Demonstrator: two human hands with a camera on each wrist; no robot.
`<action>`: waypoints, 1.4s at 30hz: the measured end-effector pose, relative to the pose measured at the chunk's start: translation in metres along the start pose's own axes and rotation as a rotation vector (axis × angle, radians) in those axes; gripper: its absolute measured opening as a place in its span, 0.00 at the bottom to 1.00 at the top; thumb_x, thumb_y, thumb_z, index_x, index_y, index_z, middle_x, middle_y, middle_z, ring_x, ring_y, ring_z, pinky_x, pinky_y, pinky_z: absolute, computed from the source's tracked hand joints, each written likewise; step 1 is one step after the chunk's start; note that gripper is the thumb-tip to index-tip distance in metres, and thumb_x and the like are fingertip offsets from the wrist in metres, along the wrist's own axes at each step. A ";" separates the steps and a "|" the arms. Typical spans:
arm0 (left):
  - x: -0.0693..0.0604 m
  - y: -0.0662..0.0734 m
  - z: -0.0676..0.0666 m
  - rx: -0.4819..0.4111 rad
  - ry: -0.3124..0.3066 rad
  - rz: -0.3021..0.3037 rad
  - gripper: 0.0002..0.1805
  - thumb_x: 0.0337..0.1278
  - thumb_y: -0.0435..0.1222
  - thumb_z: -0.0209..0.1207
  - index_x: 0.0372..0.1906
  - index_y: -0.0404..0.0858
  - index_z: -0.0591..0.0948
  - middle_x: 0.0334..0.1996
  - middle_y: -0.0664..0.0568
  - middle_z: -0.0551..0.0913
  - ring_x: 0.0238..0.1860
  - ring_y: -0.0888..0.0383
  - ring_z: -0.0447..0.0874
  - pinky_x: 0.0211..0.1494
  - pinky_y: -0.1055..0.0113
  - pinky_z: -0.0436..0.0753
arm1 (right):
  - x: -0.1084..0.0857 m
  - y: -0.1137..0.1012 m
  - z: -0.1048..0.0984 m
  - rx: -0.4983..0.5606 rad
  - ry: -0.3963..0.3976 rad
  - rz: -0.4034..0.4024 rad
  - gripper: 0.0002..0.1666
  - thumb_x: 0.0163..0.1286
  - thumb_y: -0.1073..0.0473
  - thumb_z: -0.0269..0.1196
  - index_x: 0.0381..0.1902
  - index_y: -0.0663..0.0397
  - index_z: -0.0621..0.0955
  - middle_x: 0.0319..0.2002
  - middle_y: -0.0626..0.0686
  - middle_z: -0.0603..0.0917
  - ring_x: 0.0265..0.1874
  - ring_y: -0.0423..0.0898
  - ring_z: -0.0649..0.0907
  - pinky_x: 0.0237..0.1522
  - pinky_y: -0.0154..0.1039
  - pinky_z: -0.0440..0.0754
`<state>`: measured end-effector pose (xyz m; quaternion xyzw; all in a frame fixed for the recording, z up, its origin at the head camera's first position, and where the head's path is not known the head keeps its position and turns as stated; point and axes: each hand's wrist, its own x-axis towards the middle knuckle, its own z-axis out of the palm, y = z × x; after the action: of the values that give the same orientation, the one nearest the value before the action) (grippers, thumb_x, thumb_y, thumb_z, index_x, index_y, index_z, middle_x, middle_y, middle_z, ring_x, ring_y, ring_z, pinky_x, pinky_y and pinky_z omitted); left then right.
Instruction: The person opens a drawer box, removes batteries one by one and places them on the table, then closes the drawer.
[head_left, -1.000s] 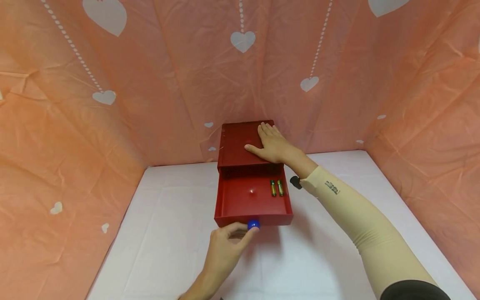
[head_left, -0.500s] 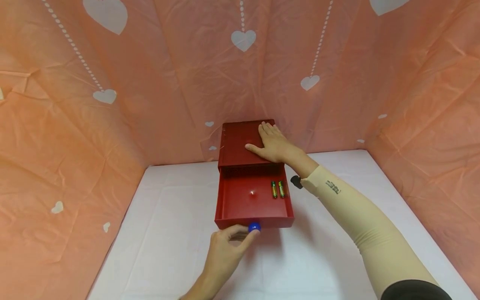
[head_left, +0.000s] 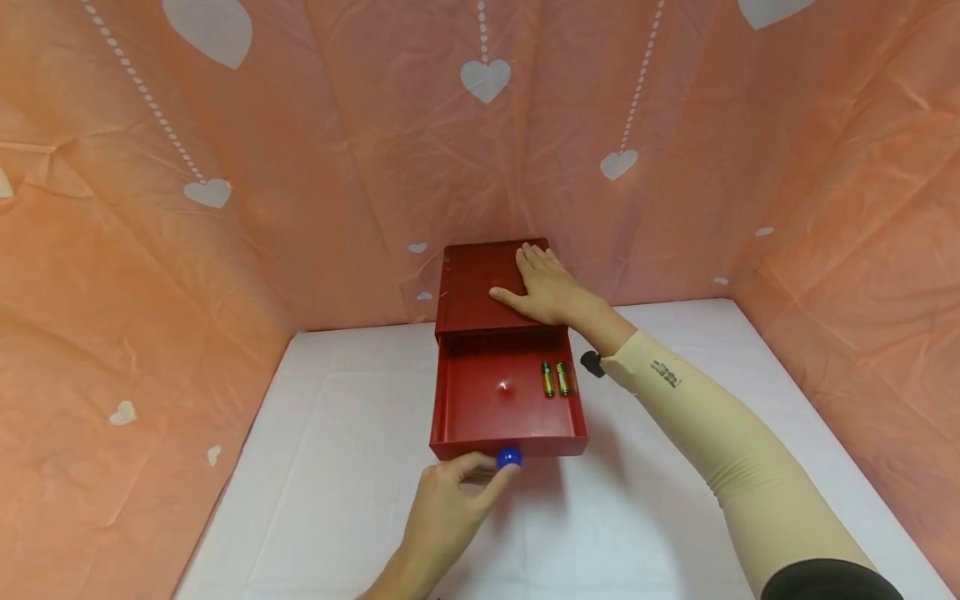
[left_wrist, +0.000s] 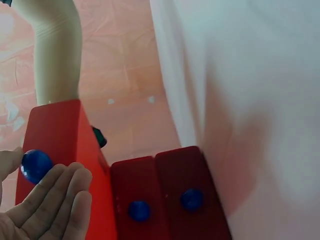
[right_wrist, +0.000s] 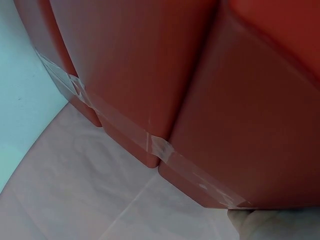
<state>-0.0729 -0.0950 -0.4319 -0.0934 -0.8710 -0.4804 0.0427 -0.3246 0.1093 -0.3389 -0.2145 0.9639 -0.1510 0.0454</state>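
A red drawer cabinet (head_left: pixel 472 287) stands against the back cloth, its top drawer (head_left: pixel 476 421) pulled out towards me. My left hand (head_left: pixel 442 512) pinches that drawer's round blue knob (head_left: pixel 509 458) between thumb and fingers; the left wrist view shows the same knob (left_wrist: pixel 36 166) at the fingertips. Flat on the cabinet's top lies my right hand (head_left: pixel 551 292), fingers spread. Inside the drawer, along its right side, two green-and-gold batteries (head_left: pixel 548 380) lie side by side. Only a bit of the right hand (right_wrist: pixel 270 224) shows in the right wrist view.
Below the pulled drawer, two shut drawers with blue knobs (left_wrist: pixel 139 211) show in the left wrist view. Clear tape (right_wrist: pixel 162 147) runs across the cabinet's side. A white cloth (head_left: pixel 337 467) covers the table. Pink cloth with hearts (head_left: pixel 360 167) hangs around it.
The drawer has slid slightly further towards me, with my left hand still on its knob. My right hand has stayed on the cabinet's top.
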 end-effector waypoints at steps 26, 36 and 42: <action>0.043 0.061 -0.051 0.239 -0.035 0.519 0.05 0.66 0.41 0.74 0.38 0.46 0.89 0.34 0.63 0.90 0.36 0.69 0.88 0.43 0.68 0.89 | 0.002 0.001 0.001 -0.013 -0.006 0.006 0.60 0.82 0.25 0.46 0.86 0.67 0.46 0.87 0.66 0.42 0.87 0.59 0.41 0.86 0.50 0.32; 0.073 0.068 -0.059 0.327 -0.109 0.469 0.09 0.64 0.44 0.75 0.42 0.47 0.87 0.33 0.64 0.90 0.36 0.67 0.88 0.42 0.64 0.88 | 0.002 0.001 0.002 -0.007 -0.003 0.013 0.59 0.82 0.25 0.45 0.86 0.66 0.46 0.87 0.65 0.42 0.87 0.59 0.41 0.86 0.50 0.32; 0.092 0.069 -0.056 0.331 -0.161 0.418 0.13 0.65 0.48 0.75 0.45 0.46 0.86 0.36 0.60 0.91 0.39 0.65 0.89 0.44 0.65 0.87 | 0.002 0.001 0.001 -0.019 0.000 0.005 0.59 0.82 0.26 0.45 0.86 0.68 0.45 0.87 0.66 0.42 0.87 0.59 0.41 0.86 0.52 0.33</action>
<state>-0.1495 -0.0955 -0.3298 -0.3006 -0.9001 -0.3032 0.0862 -0.3264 0.1094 -0.3408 -0.2127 0.9658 -0.1420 0.0435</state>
